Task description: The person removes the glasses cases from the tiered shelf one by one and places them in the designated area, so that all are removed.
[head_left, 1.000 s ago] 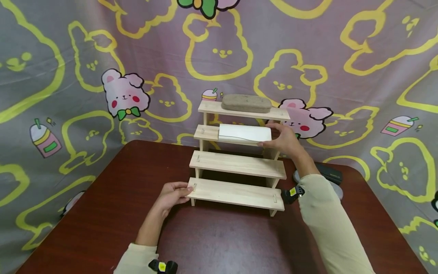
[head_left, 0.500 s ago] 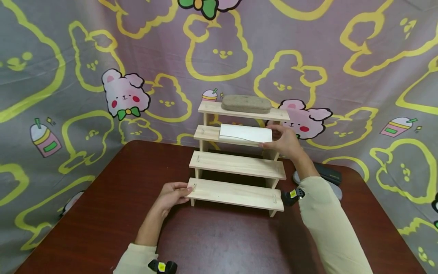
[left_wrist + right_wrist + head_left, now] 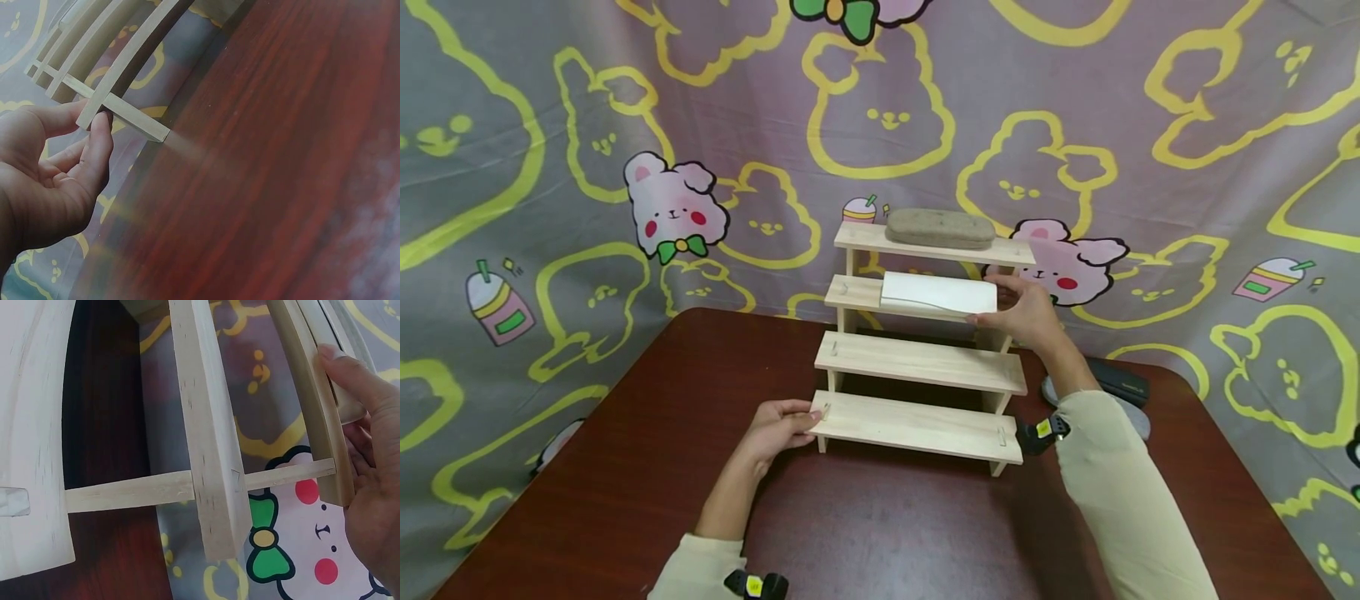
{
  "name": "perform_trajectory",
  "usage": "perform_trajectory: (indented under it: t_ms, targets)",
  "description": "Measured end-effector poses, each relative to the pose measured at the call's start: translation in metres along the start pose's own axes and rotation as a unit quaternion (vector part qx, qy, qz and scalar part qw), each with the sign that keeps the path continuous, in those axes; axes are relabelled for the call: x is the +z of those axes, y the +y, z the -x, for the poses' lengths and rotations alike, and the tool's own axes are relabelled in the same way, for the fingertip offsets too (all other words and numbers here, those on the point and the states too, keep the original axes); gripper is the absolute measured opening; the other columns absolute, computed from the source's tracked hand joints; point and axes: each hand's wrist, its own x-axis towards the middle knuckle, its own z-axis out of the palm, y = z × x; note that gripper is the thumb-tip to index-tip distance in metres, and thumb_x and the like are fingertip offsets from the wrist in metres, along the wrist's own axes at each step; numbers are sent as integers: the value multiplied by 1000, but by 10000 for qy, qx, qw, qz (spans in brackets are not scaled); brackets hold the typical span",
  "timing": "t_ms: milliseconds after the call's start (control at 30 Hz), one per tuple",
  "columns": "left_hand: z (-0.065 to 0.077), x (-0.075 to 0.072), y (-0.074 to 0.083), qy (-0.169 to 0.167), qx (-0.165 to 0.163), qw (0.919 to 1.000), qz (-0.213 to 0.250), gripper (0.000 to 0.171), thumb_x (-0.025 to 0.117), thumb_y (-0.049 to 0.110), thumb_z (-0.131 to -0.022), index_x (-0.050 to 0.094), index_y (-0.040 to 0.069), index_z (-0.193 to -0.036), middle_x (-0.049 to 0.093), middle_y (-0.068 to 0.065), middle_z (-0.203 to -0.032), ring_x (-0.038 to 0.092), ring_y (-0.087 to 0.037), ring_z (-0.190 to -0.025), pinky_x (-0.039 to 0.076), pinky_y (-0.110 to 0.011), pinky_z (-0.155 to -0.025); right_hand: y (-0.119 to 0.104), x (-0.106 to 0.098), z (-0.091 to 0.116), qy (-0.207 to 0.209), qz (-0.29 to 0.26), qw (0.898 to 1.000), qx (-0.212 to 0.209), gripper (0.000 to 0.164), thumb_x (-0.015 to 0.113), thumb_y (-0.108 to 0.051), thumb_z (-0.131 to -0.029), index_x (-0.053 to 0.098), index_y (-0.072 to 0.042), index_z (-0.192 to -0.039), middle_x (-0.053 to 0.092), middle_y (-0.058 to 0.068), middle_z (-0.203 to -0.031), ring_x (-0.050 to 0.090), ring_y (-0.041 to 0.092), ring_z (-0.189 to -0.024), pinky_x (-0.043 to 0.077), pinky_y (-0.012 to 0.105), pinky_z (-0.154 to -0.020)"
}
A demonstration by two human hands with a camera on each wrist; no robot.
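Note:
A pale wooden four-tier stepped rack (image 3: 917,360) stands on the table. On its second tier from the top lies a white glasses case (image 3: 936,292) with a wavy flap edge. My right hand (image 3: 1028,312) holds the right end of this case between thumb and fingers, the thumb at its front lower edge; in the right wrist view the hand (image 3: 369,419) sits at the board's end. My left hand (image 3: 778,429) pinches the left end of the lowest board, thumb on top in the head view. The left wrist view shows the hand (image 3: 56,169) at that board's end.
A taupe glasses case (image 3: 940,228) rests on the top tier. Behind my right forearm, a dark case (image 3: 1120,382) and a grey case (image 3: 1138,417) lie on the dark red table (image 3: 880,533), partly hidden. A patterned curtain (image 3: 760,100) hangs close behind the rack.
The white glasses case and my right hand have shifted very slightly to the right along the tier. My left hand keeps its place on the lowest board.

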Motion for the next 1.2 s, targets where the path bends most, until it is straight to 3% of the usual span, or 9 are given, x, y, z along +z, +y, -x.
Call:
perform_trajectory:
  t_ms: [200, 300, 567, 1200]
  targets:
    - [-1, -1, 0, -41, 13, 10000, 14, 43, 64, 4, -96, 52, -20, -130, 68, -1, -88, 65, -3, -75, 60, -13, -67, 1, 1, 1, 139, -11, 9999, -49, 76, 89, -15, -78, 54, -4, -144, 64, 22, -134, 63, 34, -122, 51, 15, -85]
    - [-1, -1, 0, -42, 10, 10000, 44, 43, 64, 3, -96, 52, -20, -129, 68, 0, -87, 65, -3, -75, 60, -13, -67, 2, 1, 1, 220, -16, 9997, -104, 73, 90, -15, -77, 57, -4, -140, 66, 23, -130, 64, 33, -118, 47, 9, -79]
    - [-1, -1, 1, -18, -35, 10000, 43, 43, 64, 3, -96, 52, -20, -129, 68, 1, -87, 65, -3, -75, 60, -13, -67, 2, 1, 2, 319, 66, 9993, -172, 69, 91, -16, -76, 60, -4, -136, 67, 22, -123, 64, 30, -110, 47, 9, -77]
    - [-1, -1, -1, -6, -20, 10000, 41, 43, 65, 4, -96, 53, -19, -130, 68, 0, -87, 65, -3, -74, 60, -13, -66, 1, -3, 7, 291, -120, 9992, -263, 66, 91, -16, -76, 61, -3, -133, 66, 21, -124, 63, 29, -110, 48, 7, -77]
